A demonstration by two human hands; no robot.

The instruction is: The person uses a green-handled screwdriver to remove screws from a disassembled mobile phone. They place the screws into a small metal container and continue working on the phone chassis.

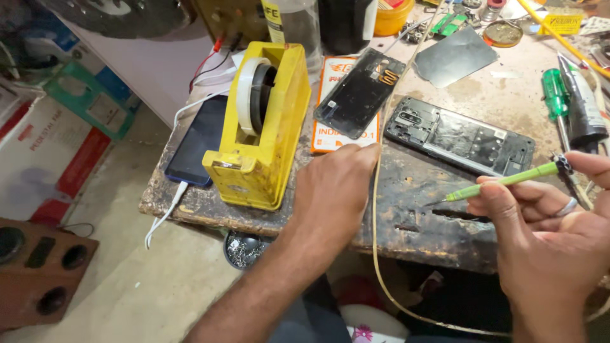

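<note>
Hands apart — right hand (546, 216) gripping green screwdriver (502, 182), left hand (333, 187) empty, fingers loosely extended — opened phone (459, 135) just beyond.

A yellow tape dispenser (260, 127) stands near the workbench's (419, 216) left front edge, with a dark phone (198, 140) just beside it at the left edge, a white cable (166, 215) hanging off. A grey metal sheet (454, 56) lies toward the back. A green-handled screwdriver (555, 95) rests by the right edge.
</note>
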